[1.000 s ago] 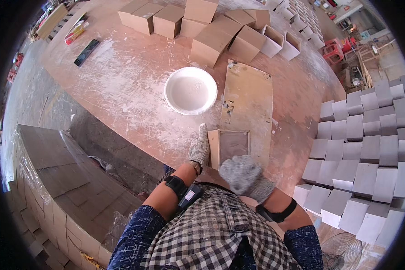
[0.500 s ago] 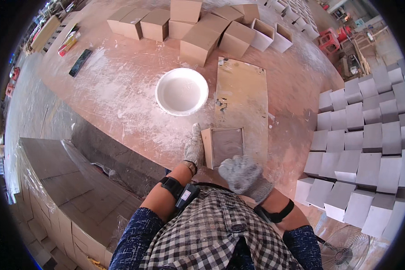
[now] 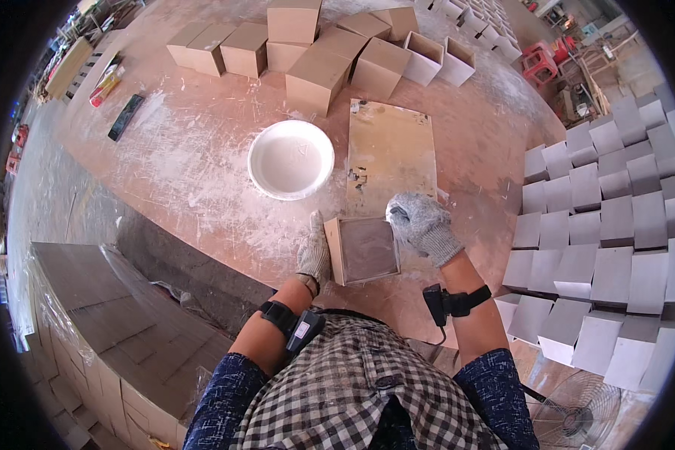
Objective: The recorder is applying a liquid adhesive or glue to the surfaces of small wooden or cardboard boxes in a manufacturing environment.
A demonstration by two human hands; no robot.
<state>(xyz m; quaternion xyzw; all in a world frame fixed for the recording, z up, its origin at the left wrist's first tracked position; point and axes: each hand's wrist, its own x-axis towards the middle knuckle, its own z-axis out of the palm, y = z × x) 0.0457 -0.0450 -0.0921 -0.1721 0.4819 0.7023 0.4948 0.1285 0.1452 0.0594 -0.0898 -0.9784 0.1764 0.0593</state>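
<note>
A small square box (image 3: 370,250) sits near the front edge of the table, its smeared greyish-brown face up and a brown side toward my left hand. My left hand (image 3: 314,253), in a knitted glove with a bare wrist below, lies along that brown side with fingers stretched forward. At the box's far right corner is my right hand (image 3: 421,227), gloved and whitened with powder. Its fingers are curled in, and what they hold, if anything, is hidden. Beyond the box stands a white bowl (image 3: 255,162) of whitish material.
A flat yellowish board (image 3: 391,150) lies beyond the box. Brown boxes (image 3: 313,82) stand at the table's back, and a phone (image 3: 126,117) lies at the far left. Whitish-grey boxes (image 3: 574,274) are stacked on the right; a wrapped carton stack (image 3: 120,300) stands on the left.
My right hand has moved away from me, from the box's near edge to its far right corner. My left hand still rests on the box's left side.
</note>
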